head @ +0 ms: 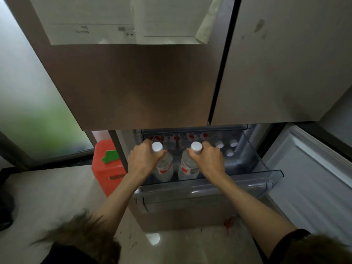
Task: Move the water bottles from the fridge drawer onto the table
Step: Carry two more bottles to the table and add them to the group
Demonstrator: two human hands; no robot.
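Water bottles stand in the open fridge drawer [266,168] — two of them held by the neck. The left hand [142,161] grips the left bottle [163,168], the right hand [207,159] grips the right bottle [187,167]. Both bottles are upright, white caps up, long axes slightly tilted toward the camera. More capped bottles [226,147] stand behind.

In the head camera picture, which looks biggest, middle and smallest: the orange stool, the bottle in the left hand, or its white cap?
1. Orange stool, biggest.
2. Bottle in the left hand.
3. White cap, smallest, though nearest the camera.
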